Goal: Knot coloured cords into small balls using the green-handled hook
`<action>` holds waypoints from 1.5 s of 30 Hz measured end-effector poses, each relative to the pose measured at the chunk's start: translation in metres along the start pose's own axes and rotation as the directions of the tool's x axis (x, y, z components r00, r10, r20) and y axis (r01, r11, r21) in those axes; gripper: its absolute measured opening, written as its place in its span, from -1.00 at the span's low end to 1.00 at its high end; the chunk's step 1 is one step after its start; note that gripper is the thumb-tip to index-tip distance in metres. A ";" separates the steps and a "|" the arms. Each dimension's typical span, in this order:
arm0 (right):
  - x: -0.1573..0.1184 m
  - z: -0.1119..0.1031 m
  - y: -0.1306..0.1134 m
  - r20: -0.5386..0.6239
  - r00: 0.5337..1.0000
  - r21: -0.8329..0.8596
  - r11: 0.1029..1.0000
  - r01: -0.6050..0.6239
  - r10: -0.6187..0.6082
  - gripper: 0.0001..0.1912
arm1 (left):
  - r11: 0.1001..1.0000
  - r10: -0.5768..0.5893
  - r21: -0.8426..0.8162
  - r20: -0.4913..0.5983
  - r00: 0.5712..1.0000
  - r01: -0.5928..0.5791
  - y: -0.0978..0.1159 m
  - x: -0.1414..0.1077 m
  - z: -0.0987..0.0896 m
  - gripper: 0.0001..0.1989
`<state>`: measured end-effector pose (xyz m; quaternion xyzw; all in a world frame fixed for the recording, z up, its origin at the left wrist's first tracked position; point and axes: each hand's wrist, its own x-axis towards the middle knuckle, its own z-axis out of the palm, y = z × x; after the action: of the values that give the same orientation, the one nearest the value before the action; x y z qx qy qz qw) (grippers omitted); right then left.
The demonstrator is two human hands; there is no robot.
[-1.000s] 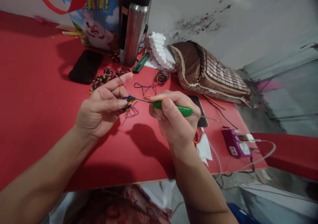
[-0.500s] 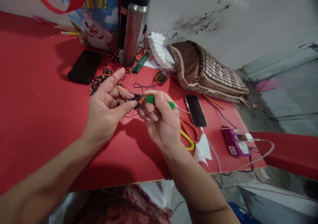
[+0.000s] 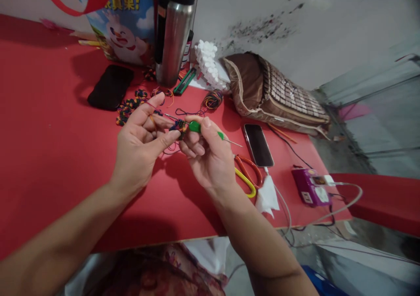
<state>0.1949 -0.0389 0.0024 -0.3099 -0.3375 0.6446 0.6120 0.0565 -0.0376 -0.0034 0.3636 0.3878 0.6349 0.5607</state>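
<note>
My left hand [image 3: 139,145] pinches a small multicolored crochet piece [image 3: 179,127] between thumb and fingers, with a strand of yarn running over its raised index finger. In my right hand [image 3: 211,151] is a crochet hook [image 3: 194,126] with a green handle, closed between thumb and fingers. Its thin metal shaft reaches left through or along the piece; exactly how the tip meets the yarn is too small to tell. Behind my left hand lie dark crocheted pieces with orange and red flecks [image 3: 126,110]. A small ball of the same yarn [image 3: 212,99] sits beyond my hands.
Around my hands on the red table [image 3: 65,156] are a black phone-like object [image 3: 110,87], a steel flask [image 3: 177,42], a green cutter [image 3: 184,82], a phone [image 3: 258,145], scissors [image 3: 251,171], a tissue [image 3: 268,196], a purple power socket [image 3: 311,187] and a brown cushion [image 3: 278,90].
My right hand and the hook have shifted slightly left and up, and the hook's back end has swung away from the phone. My left hand holds nearly the same place.
</note>
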 end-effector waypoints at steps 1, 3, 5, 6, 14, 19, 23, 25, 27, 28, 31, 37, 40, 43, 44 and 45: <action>0.000 -0.001 0.000 -0.001 1.000 -0.005 1.000 0.003 -0.003 -0.79 | 1.000 -0.007 -0.015 0.005 1.000 0.008 0.000 0.001 -0.001 -0.39; 0.001 -0.002 0.001 -0.001 1.000 -0.028 1.000 0.007 -0.007 -0.78 | 0.999 -0.018 -0.028 0.007 1.000 0.018 0.000 0.003 -0.002 -0.39; 0.000 -0.003 0.001 0.007 1.000 -0.062 0.998 0.004 -0.004 -0.76 | 1.000 -0.014 -0.018 0.005 1.000 0.014 -0.001 0.005 -0.003 -0.39; 0.000 -0.003 0.001 0.015 1.000 -0.080 0.997 0.004 -0.003 -0.75 | 1.000 -0.009 -0.002 0.009 1.000 0.009 -0.001 0.005 -0.004 -0.39; -0.001 0.000 0.002 0.033 0.999 -0.045 0.999 0.021 -0.019 -0.73 | 1.000 -0.015 0.006 0.008 1.000 0.015 -0.002 0.007 -0.003 -0.36; -0.001 -0.001 0.002 0.062 0.997 -0.059 0.997 0.042 -0.038 -0.71 | 0.997 -0.065 -0.046 0.056 0.996 0.068 0.006 0.006 -0.002 -0.45; 0.000 -0.002 0.002 0.066 0.997 -0.106 0.993 0.046 -0.039 -0.67 | 0.999 -0.034 -0.008 0.054 0.998 0.034 0.010 0.005 -0.002 -0.45; 0.000 -0.002 0.001 0.065 0.997 -0.111 0.993 0.048 -0.041 -0.67 | 1.000 -0.028 -0.001 0.040 0.999 0.028 0.011 0.005 0.000 -0.44; 0.000 -0.001 0.001 0.063 0.997 -0.107 0.993 0.057 -0.051 -0.66 | 1.000 -0.027 -0.008 0.025 0.999 0.028 0.011 0.004 0.001 -0.43; 0.000 -0.001 0.001 0.064 0.996 -0.102 0.993 0.061 -0.054 -0.66 | 1.000 -0.025 -0.014 0.021 0.999 0.026 0.011 0.003 0.001 -0.42; 0.001 -0.001 0.000 0.068 0.996 -0.088 0.995 0.055 -0.049 -0.65 | 1.000 -0.016 -0.011 0.014 1.000 0.016 0.009 0.003 0.002 -0.40; 0.002 -0.001 0.000 0.035 0.999 -0.110 0.993 0.039 -0.035 -0.64 | 1.000 -0.013 -0.009 0.028 1.000 0.013 0.007 0.004 -0.001 -0.41; 0.002 -0.001 0.000 0.046 0.998 -0.071 0.997 0.042 -0.039 -0.67 | 1.000 -0.018 -0.005 0.022 1.000 0.018 0.007 0.004 -0.001 -0.41; 0.003 -0.001 0.000 0.054 0.998 -0.065 0.997 0.044 -0.041 -0.65 | 0.999 -0.027 -0.017 0.010 1.000 0.027 0.007 0.004 -0.001 -0.39; 0.003 -0.002 0.000 0.051 0.998 -0.071 0.997 0.042 -0.038 -0.63 | 0.999 -0.033 -0.016 0.009 0.999 0.033 0.007 0.004 0.000 -0.39; 0.004 -0.002 0.000 0.043 0.999 -0.077 0.996 0.037 -0.034 -0.61 | 0.999 -0.039 -0.012 0.010 0.999 0.039 0.007 0.004 0.000 -0.39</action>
<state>0.1962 -0.0352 0.0008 -0.3140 -0.3804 0.6263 0.6037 0.0527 -0.0340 0.0032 0.3559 0.3879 0.6244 0.5770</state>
